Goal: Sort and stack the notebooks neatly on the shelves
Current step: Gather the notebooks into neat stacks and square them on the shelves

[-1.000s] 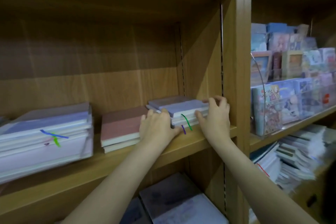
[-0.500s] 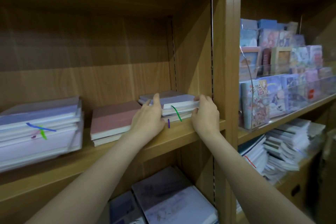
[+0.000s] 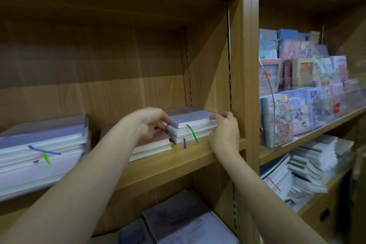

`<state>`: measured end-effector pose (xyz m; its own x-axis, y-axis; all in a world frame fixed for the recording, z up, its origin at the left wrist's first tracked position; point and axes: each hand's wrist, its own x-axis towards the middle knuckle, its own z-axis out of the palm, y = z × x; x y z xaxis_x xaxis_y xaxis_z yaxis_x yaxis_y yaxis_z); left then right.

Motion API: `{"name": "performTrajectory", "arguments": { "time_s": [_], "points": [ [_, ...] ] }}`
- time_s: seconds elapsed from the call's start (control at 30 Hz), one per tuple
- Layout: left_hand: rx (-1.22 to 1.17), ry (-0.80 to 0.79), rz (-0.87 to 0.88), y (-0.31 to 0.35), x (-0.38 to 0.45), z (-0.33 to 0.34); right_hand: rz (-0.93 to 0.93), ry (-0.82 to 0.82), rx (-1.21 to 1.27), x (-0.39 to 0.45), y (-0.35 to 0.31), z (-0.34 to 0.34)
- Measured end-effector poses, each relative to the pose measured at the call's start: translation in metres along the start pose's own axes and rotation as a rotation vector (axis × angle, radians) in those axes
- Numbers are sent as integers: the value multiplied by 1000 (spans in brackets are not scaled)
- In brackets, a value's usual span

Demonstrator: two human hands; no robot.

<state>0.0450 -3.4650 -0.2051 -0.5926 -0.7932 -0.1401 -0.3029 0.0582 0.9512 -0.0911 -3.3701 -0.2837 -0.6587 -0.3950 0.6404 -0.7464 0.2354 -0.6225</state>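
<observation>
fingers of your left hand (image 3: pixel 151 123) curl round the left edge of the small stack of lavender-covered notebooks (image 3: pixel 191 125), and fingers of your right hand (image 3: pixel 224 134) curl round its right edge, so both hands grip the stack between them. this stack sits on the middle wooden shelf board (image 3: pixel 178 160), close to the right side panel of the wooden bookcase (image 3: pixel 210 77), with a green ribbon marker (image 3: pixel 192 133) and a purple ribbon marker (image 3: pixel 184 143) hanging over its front.

step in hand, as judged: squaring the stack. the top notebook looks slightly offset from those below. the next move calls for even pressure from both sides until the edges line up, without pushing the stack into its neighbour.

contents of the bookcase:
- middle shelf: the gripped stack; a short pile of pink-covered notebooks (image 3: pixel 156 143) touching its left side; a taller pile of pale lavender notebooks (image 3: pixel 41 150) well apart at far left, with loose coloured ribbons.
- lower compartment: flat grey-violet notebooks (image 3: pixel 182 222).
- right bay, upper shelf: a clear plastic display rack (image 3: pixel 277 125) holding illustrated notebooks upright.
- right bay, lower shelf: a slumped pile of white-edged notebooks (image 3: pixel 309 170), not yet tidy.
</observation>
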Motion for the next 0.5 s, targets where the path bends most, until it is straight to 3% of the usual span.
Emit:
{"name": "performTrajectory", "arguments": {
  "time_s": [0.17, 0.3, 0.5],
  "points": [
    [-284, 124, 42, 6, 6, 8, -16, 10, 5, -2, 1, -1],
    [-636, -8, 104, 16, -4, 24, -5, 7, -1, -2, -1, -1],
    [-728, 34, 68, 6, 4, 37, 7, 4, 36, -1, -2, -2]
  ]
}}
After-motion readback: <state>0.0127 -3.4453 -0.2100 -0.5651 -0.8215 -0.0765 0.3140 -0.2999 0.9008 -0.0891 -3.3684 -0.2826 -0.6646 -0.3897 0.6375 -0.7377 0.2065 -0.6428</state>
